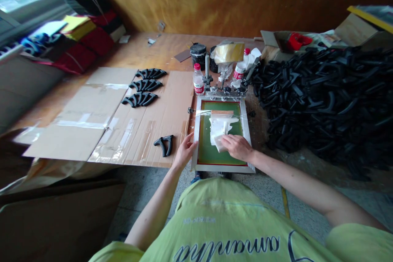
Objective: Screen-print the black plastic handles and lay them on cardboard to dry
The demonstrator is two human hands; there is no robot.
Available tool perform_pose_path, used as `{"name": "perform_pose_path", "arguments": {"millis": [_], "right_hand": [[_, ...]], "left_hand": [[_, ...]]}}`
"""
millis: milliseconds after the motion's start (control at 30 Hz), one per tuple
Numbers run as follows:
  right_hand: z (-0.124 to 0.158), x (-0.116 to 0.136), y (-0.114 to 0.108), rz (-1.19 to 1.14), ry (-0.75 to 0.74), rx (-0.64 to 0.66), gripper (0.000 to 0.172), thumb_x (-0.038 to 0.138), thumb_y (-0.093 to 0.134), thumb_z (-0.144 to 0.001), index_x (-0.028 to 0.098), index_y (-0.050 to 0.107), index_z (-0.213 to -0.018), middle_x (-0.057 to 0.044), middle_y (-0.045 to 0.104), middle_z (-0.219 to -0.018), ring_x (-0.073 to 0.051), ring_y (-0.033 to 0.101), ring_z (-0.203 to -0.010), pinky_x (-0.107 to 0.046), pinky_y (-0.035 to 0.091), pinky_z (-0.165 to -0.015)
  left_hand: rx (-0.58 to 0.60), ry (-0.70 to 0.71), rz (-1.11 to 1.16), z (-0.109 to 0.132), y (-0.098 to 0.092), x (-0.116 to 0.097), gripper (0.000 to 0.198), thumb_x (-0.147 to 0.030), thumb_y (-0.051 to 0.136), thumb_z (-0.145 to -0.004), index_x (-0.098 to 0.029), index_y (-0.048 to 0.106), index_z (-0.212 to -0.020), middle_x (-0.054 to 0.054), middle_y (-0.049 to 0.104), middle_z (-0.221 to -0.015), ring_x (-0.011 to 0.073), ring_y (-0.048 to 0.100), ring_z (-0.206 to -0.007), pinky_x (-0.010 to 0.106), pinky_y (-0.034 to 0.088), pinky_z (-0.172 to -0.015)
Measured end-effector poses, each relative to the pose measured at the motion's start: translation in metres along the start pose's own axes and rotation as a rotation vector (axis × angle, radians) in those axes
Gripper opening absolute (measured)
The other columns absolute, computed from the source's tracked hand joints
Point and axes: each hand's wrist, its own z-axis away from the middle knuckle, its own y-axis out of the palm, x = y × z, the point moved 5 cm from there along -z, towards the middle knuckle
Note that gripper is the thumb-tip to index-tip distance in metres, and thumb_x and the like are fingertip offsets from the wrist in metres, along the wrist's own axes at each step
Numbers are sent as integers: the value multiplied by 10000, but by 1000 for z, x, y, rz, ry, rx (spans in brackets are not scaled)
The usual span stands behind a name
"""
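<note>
A silver-edged screen printing frame with green mesh lies before me. My right hand is closed on a thin white wipe, cloth or paper, pressed against the mesh. White material covers the middle of the mesh just beyond it; whether it is ink or more of the wipe is unclear. A wooden-edged squeegee rests across the upper mesh. At the frame's left edge, my left hand grips the rim with bent fingers. Beside that hand, two black curved handle-like parts lie on cardboard.
Rows of similar black parts lie on the cardboard sheet to the left. A large heap of black parts fills the right side. Behind the frame stand metal clamps, a red-capped bottle and a black tub.
</note>
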Motion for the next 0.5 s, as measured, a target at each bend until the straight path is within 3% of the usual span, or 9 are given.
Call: {"name": "perform_pose_path", "arguments": {"millis": [133, 233, 333, 433, 500], "right_hand": [[-9, -8, -12, -111, 108, -39, 195, 203, 588, -905, 229, 700, -1062, -44, 718, -986, -194, 649, -879, -284, 461, -734], [-39, -33, -44, -146, 279, -159, 456, 304, 670, -884, 311, 594, -1334, -34, 710, -1160, -216, 662, -960, -308, 497, -797], [-54, -71, -79, -128, 410, -283, 605, 360, 665, -890, 299, 479, -1462, -50, 727, -1097, -218, 675, -884, -320, 507, -794], [-31, -121, -100, -150, 573, -492, 450, 385, 589, -935, 200, 598, -1345, -41, 740, -897, -185, 669, -764, -280, 504, -748], [-6, -147, -93, -198, 660, -579, 365, 382, 525, -960, 123, 688, -1160, -33, 725, -789, -158, 652, -695, -241, 503, -687]], "left_hand": [[-8, -17, 18, 3, 0, -7, 799, -522, 687, -791, -173, 446, -1468, -16, 630, -722, 88, 483, -513, 189, 332, -452], [33, -10, 21, 9, -3, -23, 850, -530, 696, -788, -189, 395, -1506, -40, 599, -666, 87, 463, -484, 187, 321, -435], [45, 65, 4, 19, -8, -55, 716, -559, 688, -796, -172, 559, -1384, -48, 547, -597, 84, 444, -479, 189, 329, -444], [12, 155, 63, 26, -10, -97, 554, -637, 589, -843, -155, 727, -1079, -9, 576, -616, 96, 484, -508, 202, 369, -461], [-28, 260, 137, 24, -9, -130, 559, -667, 513, -876, -172, 728, -1021, 23, 643, -699, 118, 564, -578, 216, 438, -507]]}}
